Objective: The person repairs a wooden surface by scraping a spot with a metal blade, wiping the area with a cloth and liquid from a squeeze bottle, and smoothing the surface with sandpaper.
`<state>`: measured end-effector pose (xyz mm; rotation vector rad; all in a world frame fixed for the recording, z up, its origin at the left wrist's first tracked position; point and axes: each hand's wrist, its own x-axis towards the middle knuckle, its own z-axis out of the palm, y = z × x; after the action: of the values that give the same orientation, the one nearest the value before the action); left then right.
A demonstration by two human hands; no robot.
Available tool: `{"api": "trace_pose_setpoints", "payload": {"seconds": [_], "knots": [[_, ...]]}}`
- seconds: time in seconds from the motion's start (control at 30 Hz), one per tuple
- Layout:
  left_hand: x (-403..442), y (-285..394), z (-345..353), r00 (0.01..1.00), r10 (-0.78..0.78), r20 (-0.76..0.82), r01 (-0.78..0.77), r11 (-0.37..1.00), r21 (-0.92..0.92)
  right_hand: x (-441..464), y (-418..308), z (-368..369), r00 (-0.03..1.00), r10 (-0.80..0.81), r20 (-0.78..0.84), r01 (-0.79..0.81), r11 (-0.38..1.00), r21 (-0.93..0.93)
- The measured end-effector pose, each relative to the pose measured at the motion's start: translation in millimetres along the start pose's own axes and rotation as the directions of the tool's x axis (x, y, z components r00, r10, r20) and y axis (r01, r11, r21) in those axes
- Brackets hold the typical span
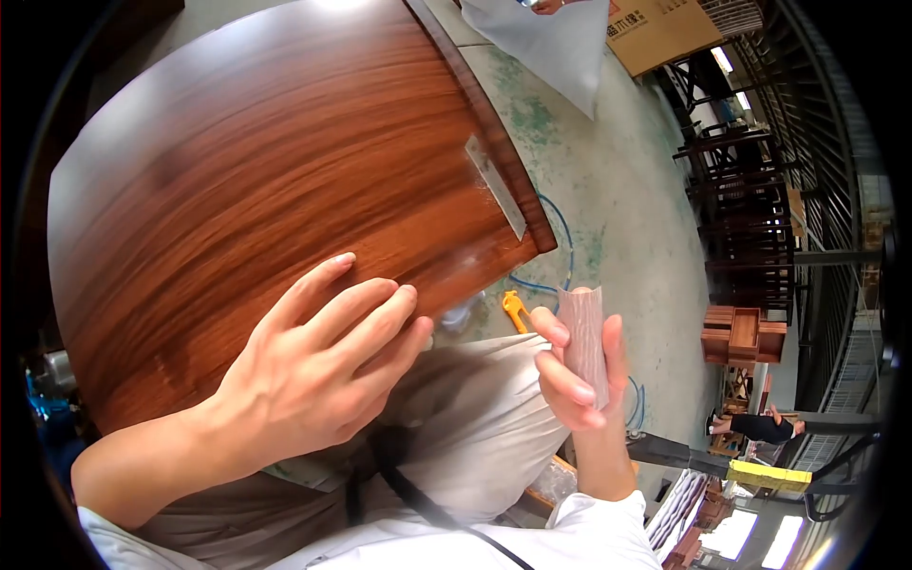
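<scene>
My left hand (323,366) is palm down over the near edge of a glossy reddish-brown wooden panel (285,161), fingers spread and holding nothing; whether the fingertips touch the wood is hard to tell. Right of the panel, my right hand (581,375) holds up a greyish-brown, wood-patterned strip (583,347) that looks curled around a finger. A flat metal strip (496,188) lies on the panel by its right edge. An orange tool (515,311) shows between the panel corner and my right hand.
A blue hose (570,237) runs over the grey floor (627,209). White sheeting (556,47) and a cardboard box (660,33) are at the top. Dark wooden frames (746,218), a wooden cabinet piece (743,334) and another person (760,426) are at the right.
</scene>
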<state>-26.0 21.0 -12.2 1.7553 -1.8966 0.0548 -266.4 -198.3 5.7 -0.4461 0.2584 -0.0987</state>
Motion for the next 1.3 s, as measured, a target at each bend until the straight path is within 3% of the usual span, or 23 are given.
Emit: {"api": "trace_pose_setpoints", "payload": {"seconds": [0.07,0.17,0.33,0.4,0.47,0.53,0.6,0.63,0.67,0.73,0.87,0.9,0.93,1.03,1.13,1.17,1.2,1.27,1.3], "knots": [[0,0,1,1.000,-0.004,-0.001,0.004,1.000,-0.002,3,-5,-5,0.985,0.110,0.136,-0.139,0.964,0.227],[0,0,1,1.000,-0.014,0.004,0.014,1.000,-0.015,10,-1,-9,0.969,0.052,0.243,-0.141,0.920,0.365],[0,-1,0,1.000,-0.016,0.004,0.016,1.000,-0.026,19,1,-10,0.948,0.043,0.315,-0.180,0.890,0.420],[0,-2,0,1.000,-0.016,0.003,0.017,0.999,-0.035,17,2,-9,0.975,-0.032,0.219,-0.037,0.952,0.302],[0,-2,1,1.000,-0.018,0.004,0.018,0.999,-0.040,19,7,1,0.967,-0.233,0.098,0.239,0.970,-0.047],[0,-2,1,1.000,-0.016,0.007,0.016,0.999,-0.037,20,6,1,0.913,-0.397,0.097,0.387,0.763,-0.518],[0,-2,1,1.000,-0.018,0.014,0.019,0.999,-0.036,19,-1,-2,0.894,-0.419,0.155,0.327,0.376,-0.867],[0,-2,1,1.000,-0.019,0.017,0.019,0.999,-0.036,20,5,8,0.858,-0.510,0.063,0.220,0.254,-0.942],[1,-2,1,1.000,-0.019,0.017,0.020,0.999,-0.036,24,6,13,0.844,-0.516,0.145,0.172,0.005,-0.985],[1,-2,0,1.000,-0.017,0.016,0.018,0.999,-0.028,35,4,17,0.833,-0.466,0.298,0.047,-0.476,-0.878],[0,-2,0,1.000,-0.025,0.016,0.026,0.999,-0.036,60,3,6,0.782,-0.366,0.504,0.144,-0.681,-0.718],[-1,-2,0,1.000,-0.019,0.009,0.019,0.999,-0.031,59,1,11,0.806,-0.408,0.430,0.034,-0.693,-0.720],[-1,-3,1,1.000,-0.013,0.002,0.013,1.000,-0.024,62,-3,7,0.791,-0.409,0.454,0.038,-0.709,-0.705],[-1,-4,1,1.000,-0.010,-0.005,0.010,1.000,-0.014,68,10,13,0.803,-0.279,0.526,0.194,-0.713,-0.674],[-2,-5,3,1.000,0.006,-0.004,-0.006,1.000,-0.011,75,-4,5,0.773,-0.443,0.454,0.070,-0.652,-0.755],[-3,-5,4,1.000,0.004,-0.009,-0.004,1.000,-0.003,72,2,9,0.781,-0.429,0.455,0.019,-0.710,-0.704],[-2,-5,5,1.000,-0.009,-0.014,0.009,1.000,0.002,73,15,9,0.775,-0.367,0.514,0.136,-0.698,-0.703],[-1,-3,5,1.000,-0.015,-0.007,0.015,1.000,-0.008,73,14,14,0.779,-0.276,0.564,0.193,-0.750,-0.633],[-2,-4,5,1.000,-0.006,-0.007,0.006,1.000,-0.005,71,9,6,0.769,-0.386,0.509,0.111,-0.704,-0.701]]}}
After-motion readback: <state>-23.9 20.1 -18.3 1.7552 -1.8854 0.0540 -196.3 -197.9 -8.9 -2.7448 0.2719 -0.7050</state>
